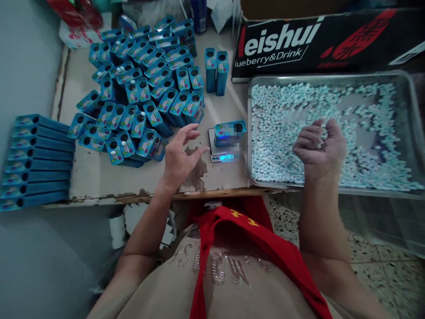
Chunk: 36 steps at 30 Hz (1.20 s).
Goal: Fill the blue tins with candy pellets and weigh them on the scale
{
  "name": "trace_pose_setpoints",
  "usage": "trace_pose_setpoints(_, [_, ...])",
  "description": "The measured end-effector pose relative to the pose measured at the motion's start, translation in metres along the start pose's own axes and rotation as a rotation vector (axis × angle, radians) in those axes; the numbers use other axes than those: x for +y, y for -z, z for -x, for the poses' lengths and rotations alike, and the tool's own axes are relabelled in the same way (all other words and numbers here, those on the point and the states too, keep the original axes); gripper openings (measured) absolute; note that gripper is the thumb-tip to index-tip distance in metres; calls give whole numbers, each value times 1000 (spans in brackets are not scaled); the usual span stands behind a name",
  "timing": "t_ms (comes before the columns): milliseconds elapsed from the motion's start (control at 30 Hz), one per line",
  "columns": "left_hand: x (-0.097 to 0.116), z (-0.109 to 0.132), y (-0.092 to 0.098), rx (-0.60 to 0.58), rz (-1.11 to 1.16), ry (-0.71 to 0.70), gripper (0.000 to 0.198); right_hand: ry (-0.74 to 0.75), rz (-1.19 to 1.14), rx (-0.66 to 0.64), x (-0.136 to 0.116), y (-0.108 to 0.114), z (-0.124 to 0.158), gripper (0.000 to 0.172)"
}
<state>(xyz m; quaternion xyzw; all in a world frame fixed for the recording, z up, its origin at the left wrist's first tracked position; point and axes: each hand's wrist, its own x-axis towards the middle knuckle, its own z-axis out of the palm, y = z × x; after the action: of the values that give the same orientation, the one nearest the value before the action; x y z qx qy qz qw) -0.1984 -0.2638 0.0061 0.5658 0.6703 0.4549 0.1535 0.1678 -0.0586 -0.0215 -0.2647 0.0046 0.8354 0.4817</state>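
My left hand [181,155] hovers open over the worn table, fingers spread, just left of a small scale [217,153] that carries one blue tin [229,132]. My right hand [318,148] is curled into a loose fist above the metal tray [255,177], closed on a few of the small white-blue candies [282,119] that cover the tray floor. A heap of blue tins [142,88] with round holes lies to the left of the scale, some showing a white candy in the hole.
A row of blue tins [36,161] stands on edge at the far left. Two upright tins [216,71] stand behind the scale. A black cardboard box [325,42] sits behind the tray. The table's front edge [159,197] is chipped.
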Motion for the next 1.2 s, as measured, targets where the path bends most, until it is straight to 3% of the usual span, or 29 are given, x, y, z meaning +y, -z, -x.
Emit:
trace_pose_setpoints(100, [-7, -3, -24, 11, 94, 23, 76, -43, -58, -137, 13, -6, -6, 28])
trace_pose_setpoints(200, [-14, -10, -50, 31, 149, 7, 84, -10, 13, -231, 20, -17, -12, 26])
trace_pose_setpoints(333, [-11, -26, -75, -5, 187, -33, 60, 182, 416, -313, 25, -31, -12, 30])
trace_pose_setpoints(467, [16, -52, -87, -7, 176, -144, 39, 310, 672, -320, 34, -61, -6, 42])
trace_pose_setpoints(600, [52, -76, -101, -39, 131, -309, 41, 449, 594, -306, 48, -107, 4, 47])
trace_pose_setpoints(700, [67, -84, -118, -77, 115, -324, 44, 605, 543, -254, 60, -128, 10, 51])
trace_pose_setpoints(867, [72, -82, -145, -118, 155, -247, 46, 715, 744, -141, 63, -122, 15, 62])
trace_pose_setpoints(1033, [78, -79, -153, -146, 159, -244, 45, 487, 897, -143, 50, -107, 13, 58])
trace_pose_setpoints(1200, [80, -78, -158, -148, 164, -239, 44, 693, 691, -147, 46, -106, 11, 72])
